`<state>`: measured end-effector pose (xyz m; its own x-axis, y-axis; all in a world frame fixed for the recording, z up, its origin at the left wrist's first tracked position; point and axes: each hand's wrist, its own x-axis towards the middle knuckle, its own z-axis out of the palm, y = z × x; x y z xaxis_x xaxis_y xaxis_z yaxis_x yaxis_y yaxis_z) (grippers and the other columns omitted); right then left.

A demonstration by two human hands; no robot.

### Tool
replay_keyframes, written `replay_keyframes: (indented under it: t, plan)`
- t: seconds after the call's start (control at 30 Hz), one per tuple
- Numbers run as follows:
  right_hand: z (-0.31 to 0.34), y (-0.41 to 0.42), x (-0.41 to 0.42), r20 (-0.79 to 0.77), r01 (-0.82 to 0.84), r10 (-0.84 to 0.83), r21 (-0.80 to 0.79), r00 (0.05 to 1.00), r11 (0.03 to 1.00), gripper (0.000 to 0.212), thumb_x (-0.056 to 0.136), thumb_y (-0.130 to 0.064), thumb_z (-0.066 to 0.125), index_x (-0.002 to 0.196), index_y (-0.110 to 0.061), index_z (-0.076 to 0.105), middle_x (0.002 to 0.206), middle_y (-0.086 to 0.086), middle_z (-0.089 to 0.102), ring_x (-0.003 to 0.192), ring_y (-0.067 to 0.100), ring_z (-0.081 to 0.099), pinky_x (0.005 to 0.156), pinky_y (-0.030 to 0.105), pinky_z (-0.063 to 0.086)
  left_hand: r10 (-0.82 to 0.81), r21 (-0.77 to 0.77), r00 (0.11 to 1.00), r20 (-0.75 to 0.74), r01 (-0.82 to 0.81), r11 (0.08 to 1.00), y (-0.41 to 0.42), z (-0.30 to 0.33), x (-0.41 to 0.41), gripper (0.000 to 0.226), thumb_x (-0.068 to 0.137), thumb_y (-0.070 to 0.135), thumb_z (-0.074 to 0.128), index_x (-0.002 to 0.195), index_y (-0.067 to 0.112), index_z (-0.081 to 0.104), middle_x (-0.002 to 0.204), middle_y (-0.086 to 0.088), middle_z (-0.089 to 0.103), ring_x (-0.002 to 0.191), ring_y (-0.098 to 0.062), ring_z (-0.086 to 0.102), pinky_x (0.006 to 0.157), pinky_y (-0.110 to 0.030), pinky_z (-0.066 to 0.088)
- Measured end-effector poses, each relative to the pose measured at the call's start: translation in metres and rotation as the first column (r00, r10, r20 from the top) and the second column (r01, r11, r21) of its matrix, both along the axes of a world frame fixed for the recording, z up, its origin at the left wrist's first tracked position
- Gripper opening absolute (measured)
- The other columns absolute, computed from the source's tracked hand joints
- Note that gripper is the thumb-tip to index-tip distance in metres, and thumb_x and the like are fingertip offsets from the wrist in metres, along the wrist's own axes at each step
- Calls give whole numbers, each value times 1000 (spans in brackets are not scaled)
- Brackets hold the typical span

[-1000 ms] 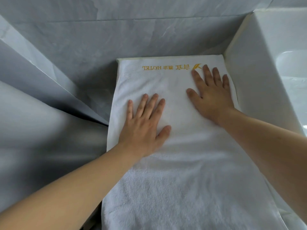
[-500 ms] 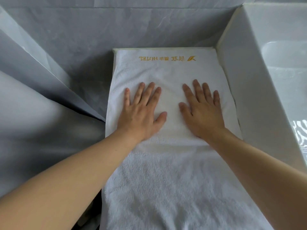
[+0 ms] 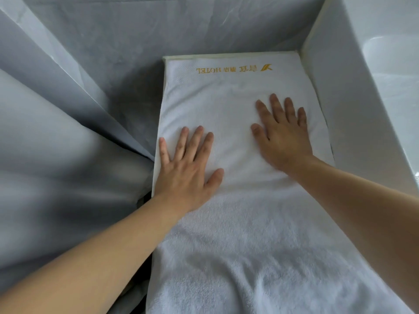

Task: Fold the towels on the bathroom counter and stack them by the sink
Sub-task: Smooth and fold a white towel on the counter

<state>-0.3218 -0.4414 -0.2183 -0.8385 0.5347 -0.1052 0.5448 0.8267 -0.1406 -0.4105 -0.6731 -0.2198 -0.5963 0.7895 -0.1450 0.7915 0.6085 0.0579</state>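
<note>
Against grey tiled wall (image 3: 204, 26), white logo towel (image 3: 238, 223) lies flat under flat-fingered left hand (image 3: 186, 168) and right hand (image 3: 283, 137)

Both bare forearms reach forward, and the left hand (image 3: 184, 172) lies flat, palm down, fingers straight and a little spread, on the left edge of the white towel (image 3: 238, 234), while the right hand (image 3: 283, 138) presses flat further forward, nearer its right edge.

Head view, close, forward-down over the towel (image 3: 238, 234).
</note>
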Motion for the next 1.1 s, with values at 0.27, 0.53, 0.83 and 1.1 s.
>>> replay_keyframes:
  t: [0.27, 0.53, 0.83, 1.1]
  plan:
    - [8, 40, 21, 115, -96, 91, 40, 989, 995, 61, 100, -53, 15, 156, -31, 3, 164, 1, -4, 150, 26, -4, 121, 42, -1, 2, 9, 1000, -23, -1, 1000, 3, -2, 1, 79, 90, 70, 5, 156, 29, -10, 165, 6, -16, 151, -23, -19, 113, -71, -2]
    - [27, 6, 28, -125, -22, 46, 186, 991, 982, 51, 102, -26, 37, 149, -8, 31, 160, 13, 19, 146, 31, 19, 120, 47, 11, 10, 16, 1000, -20, -10, 1000, 4, -1, -1, 80, 89, 71, 5, 156, 30, -12, 165, 6, -18, 150, -23, -20, 114, -69, -4]
    - [11, -55, 84, -68, 216, -217, -20, 974, 976, 59, 98, -40, 41, 148, -9, 31, 143, 21, 31, 134, 35, 24, 117, 44, 15, 22, 8, 1000, -3, -22, 1000, 8, 1, -2, 82, 87, 71, 3, 156, 30, -10, 165, 6, -16, 151, -23, -19, 114, -69, -3]
    - [2, -44, 93, 116, 90, -93, 28, 989, 996, 74, 92, -60, 1, 154, -22, -13, 161, 9, -18, 148, 25, -19, 120, 41, -12, 40, 11, 999, -30, -40, 999, 10, -3, -7, 83, 86, 73, 3, 156, 32, -10, 165, 8, -16, 151, -21, -20, 115, -67, -8]
